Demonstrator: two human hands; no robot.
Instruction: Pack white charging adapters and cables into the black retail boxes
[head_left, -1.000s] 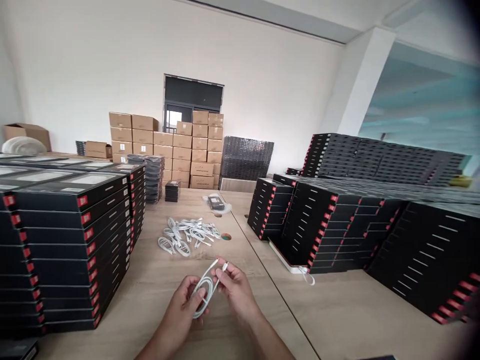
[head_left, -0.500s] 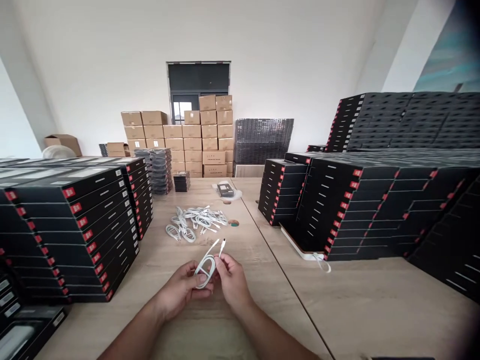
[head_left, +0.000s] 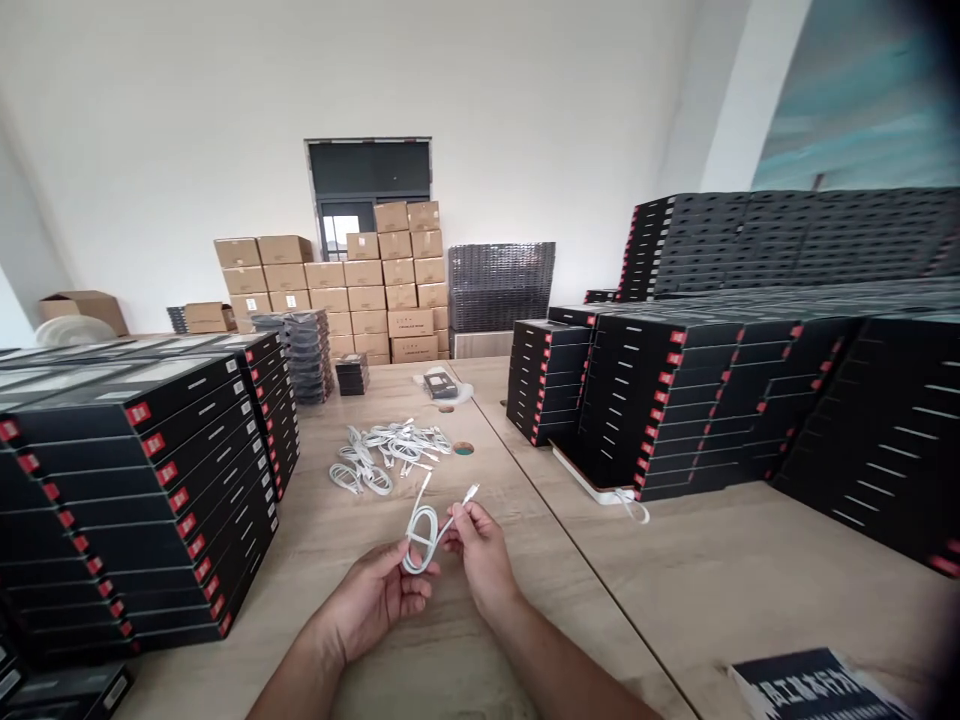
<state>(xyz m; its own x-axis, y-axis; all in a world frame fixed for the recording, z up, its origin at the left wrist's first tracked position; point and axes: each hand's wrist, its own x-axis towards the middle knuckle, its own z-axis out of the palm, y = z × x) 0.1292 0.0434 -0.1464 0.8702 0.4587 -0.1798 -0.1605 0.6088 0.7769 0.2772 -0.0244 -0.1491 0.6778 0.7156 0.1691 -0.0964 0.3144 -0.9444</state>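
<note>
My left hand (head_left: 379, 595) pinches a coiled white cable (head_left: 421, 527) above the wooden table (head_left: 697, 590). My right hand (head_left: 481, 545) grips the same cable just below one of its plug ends, which sticks up to the right. The other plug end points up and away from the coil. A loose pile of white cables (head_left: 386, 452) lies on the table a little beyond my hands.
Tall stacks of black boxes with red tabs stand at the left (head_left: 142, 490) and at the right (head_left: 720, 400). Brown cartons (head_left: 352, 290) are piled at the back wall. A small black box (head_left: 439, 383) lies past the cable pile. A black printed sheet (head_left: 814, 685) sits bottom right.
My right hand has drawn one plug end out to the right of the coil. The coil now looks smaller and tighter in my left hand. The camera view shifted slightly.
</note>
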